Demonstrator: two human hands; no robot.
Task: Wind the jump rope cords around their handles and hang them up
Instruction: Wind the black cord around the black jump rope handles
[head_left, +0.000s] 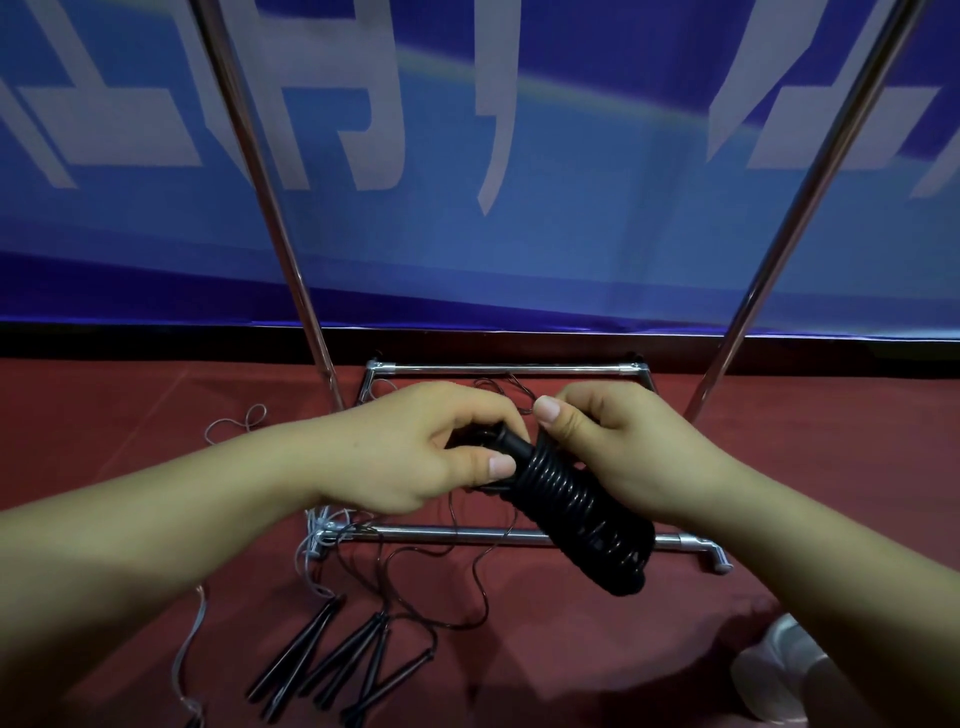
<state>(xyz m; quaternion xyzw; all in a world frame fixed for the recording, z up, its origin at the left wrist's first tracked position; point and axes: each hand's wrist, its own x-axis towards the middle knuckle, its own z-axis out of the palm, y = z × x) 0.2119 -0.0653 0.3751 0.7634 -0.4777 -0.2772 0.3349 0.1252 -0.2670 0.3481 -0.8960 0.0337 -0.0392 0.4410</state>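
A black jump rope bundle (576, 514), its cord wound in tight coils around the paired handles, slants down to the right between my hands. My left hand (415, 447) pinches the upper tip of the handles with thumb and fingers. My right hand (613, 441) wraps the upper part of the coils, thumb raised. Several loose black handles (332, 660) lie on the red floor at lower left, their thin black cords (457, 587) trailing across the floor. A metal rack's two chrome uprights (270, 208) rise behind my hands.
The rack's base bars (467, 535) lie on the red floor right under my hands. A pale grey cord (192, 644) snakes along the floor at left. A blue banner (571, 234) covers the wall behind. A pale shoe (789, 670) shows at lower right.
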